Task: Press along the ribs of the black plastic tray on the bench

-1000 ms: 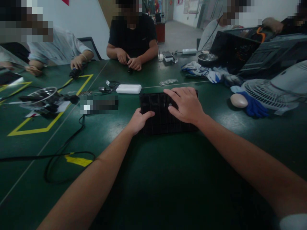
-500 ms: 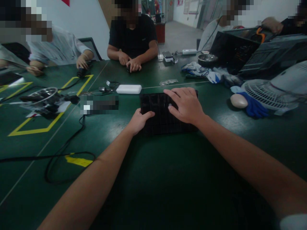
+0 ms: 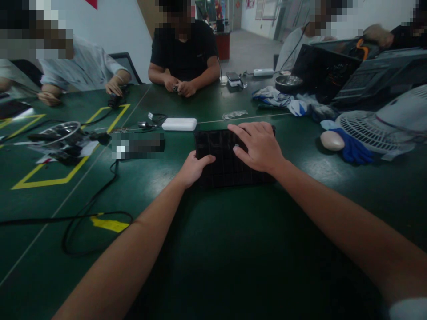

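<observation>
A flat black case [image 3: 230,175] with faint grid-like lines lies on the green table in front of me; I cannot tell whether its lines are compartments. My left hand [image 3: 193,169] grips its left side, thumb on top and the other fingers hidden beneath or behind the edge. Across the upper right part of the case lies my right hand [image 3: 258,146], its fingers stretched toward the far edge and its thumb apart from them. By that thumb tip shows a small shiny spot [image 3: 236,146], too small to name.
A white power bank [image 3: 179,124] lies beyond the case. At left are a metal bowl [image 3: 63,133], black cables [image 3: 90,218] and yellow tape [image 3: 50,183]. To the right are a fan [image 3: 363,129], a blue glove [image 3: 356,146] and a computer mouse [image 3: 332,140]. Several people sit around.
My hands and the black case stay in place. Across the table, a person's hands have shifted slightly and lifted around a small dark item.
</observation>
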`<state>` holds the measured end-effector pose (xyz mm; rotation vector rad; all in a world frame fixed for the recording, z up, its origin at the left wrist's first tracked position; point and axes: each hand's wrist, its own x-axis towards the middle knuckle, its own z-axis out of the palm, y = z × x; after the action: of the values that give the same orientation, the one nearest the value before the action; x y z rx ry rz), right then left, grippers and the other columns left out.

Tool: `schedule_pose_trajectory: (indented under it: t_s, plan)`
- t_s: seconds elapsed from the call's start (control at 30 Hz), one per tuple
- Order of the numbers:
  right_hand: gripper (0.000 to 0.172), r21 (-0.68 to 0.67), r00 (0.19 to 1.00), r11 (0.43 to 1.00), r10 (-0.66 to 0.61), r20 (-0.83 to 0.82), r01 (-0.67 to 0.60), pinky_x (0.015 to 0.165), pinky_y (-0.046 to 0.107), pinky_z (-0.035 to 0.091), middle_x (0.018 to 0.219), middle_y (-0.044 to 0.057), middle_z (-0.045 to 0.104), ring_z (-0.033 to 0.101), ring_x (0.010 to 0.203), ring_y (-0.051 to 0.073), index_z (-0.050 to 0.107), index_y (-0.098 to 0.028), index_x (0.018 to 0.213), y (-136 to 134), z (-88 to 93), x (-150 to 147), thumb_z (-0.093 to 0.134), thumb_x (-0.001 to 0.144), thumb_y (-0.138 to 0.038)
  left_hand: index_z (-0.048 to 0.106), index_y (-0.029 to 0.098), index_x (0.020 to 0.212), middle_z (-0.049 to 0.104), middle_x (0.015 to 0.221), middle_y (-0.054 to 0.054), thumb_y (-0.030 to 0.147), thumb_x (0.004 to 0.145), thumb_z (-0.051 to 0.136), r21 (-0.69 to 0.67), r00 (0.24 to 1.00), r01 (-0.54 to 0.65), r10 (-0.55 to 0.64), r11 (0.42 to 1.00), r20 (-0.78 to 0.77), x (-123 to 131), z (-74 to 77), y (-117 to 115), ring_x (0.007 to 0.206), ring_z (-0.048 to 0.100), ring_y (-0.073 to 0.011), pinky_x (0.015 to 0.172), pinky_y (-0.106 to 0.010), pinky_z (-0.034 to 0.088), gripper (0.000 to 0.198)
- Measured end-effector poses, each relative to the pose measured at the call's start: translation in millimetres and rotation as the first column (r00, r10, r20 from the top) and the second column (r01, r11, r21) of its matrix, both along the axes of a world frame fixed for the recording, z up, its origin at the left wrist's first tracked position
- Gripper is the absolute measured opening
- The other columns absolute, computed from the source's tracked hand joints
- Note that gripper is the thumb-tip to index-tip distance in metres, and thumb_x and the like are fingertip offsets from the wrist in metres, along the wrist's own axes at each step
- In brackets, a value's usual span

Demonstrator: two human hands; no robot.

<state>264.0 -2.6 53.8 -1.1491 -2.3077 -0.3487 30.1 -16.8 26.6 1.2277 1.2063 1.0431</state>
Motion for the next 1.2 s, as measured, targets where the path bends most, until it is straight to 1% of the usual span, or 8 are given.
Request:
schedule_pose_trajectory:
  t_s: [0.27,0.43,0.63,0.83,1.07,1.2]
  plan:
    - [0.055,0.004,1.000,1.000,-0.010,0.001,0.010,0.100,0.046,0.030,0.131,0.010,0.062,0.052,0.116,0.030,0.048,-0.021,0.148,-0.1,0.1,-0.6,0.042,0.100,-0.047,0.069,0.015,0.092,0.073,0.093,-0.010,0.037,0.065,0.076,0.014,0.999,0.007,-0.006,1.000,-0.035,0.1,0.7,0.3,0.087,0.067,-0.0265,0.085,-0.042,0.053,0.036]
    - [0.057,0.003,1.000,1.000,0.002,-0.008,-0.002,0.101,0.046,0.030,0.130,0.011,0.062,0.052,0.116,0.031,0.048,-0.021,0.148,0.6,-0.6,0.3,0.044,0.098,-0.047,0.070,0.015,0.095,0.074,0.096,-0.009,0.037,0.064,0.077,0.013,1.000,0.002,-0.002,1.000,-0.014,0.5,-0.1,0.5,0.088,0.068,-0.0264,0.087,-0.042,0.054,0.038]
    - [0.059,0.000,1.000,1.000,0.003,-0.003,-0.003,0.100,0.046,0.031,0.131,0.011,0.062,0.052,0.117,0.031,0.048,-0.020,0.149,-0.1,-0.1,0.3,0.048,0.094,-0.040,0.070,0.015,0.094,0.074,0.094,-0.010,0.037,0.064,0.077,-0.004,1.000,0.004,-0.004,1.000,-0.004,0.9,1.6,-1.1,0.087,0.068,-0.0263,0.087,-0.043,0.054,0.038]
    - [0.057,-0.002,1.000,1.000,-0.001,-0.007,0.001,0.100,0.046,0.031,0.131,0.011,0.062,0.052,0.116,0.031,0.049,-0.020,0.148,-0.5,0.9,-0.4,0.047,0.094,-0.040,0.069,0.014,0.094,0.073,0.094,-0.011,0.038,0.065,0.076,-0.005,1.000,0.012,-0.012,1.000,-0.028,-0.2,1.4,-0.2,0.086,0.068,-0.0269,0.085,-0.043,0.054,0.038]
    - [0.058,-0.023,1.000,1.000,0.007,-0.014,-0.008,0.100,0.047,0.030,0.132,0.012,0.061,0.050,0.117,0.032,0.048,-0.020,0.148,-0.9,1.1,-0.4,0.044,0.095,-0.041,0.069,0.015,0.093,0.073,0.096,-0.011,0.037,0.066,0.077,0.000,1.000,0.018,-0.018,1.000,-0.011,-0.6,-0.1,0.6,0.087,0.068,-0.0272,0.084,-0.042,0.054,0.036]
    - [0.058,-0.025,1.000,1.000,0.006,-0.014,-0.006,0.101,0.047,0.030,0.132,0.012,0.061,0.050,0.117,0.032,0.047,-0.020,0.149,-1.0,1.2,-0.6,0.044,0.095,-0.041,0.070,0.015,0.093,0.074,0.096,-0.011,0.036,0.065,0.077,0.002,1.000,0.008,-0.008,1.000,-0.007,-0.1,0.2,0.2,0.087,0.069,-0.0269,0.086,-0.042,0.054,0.036]
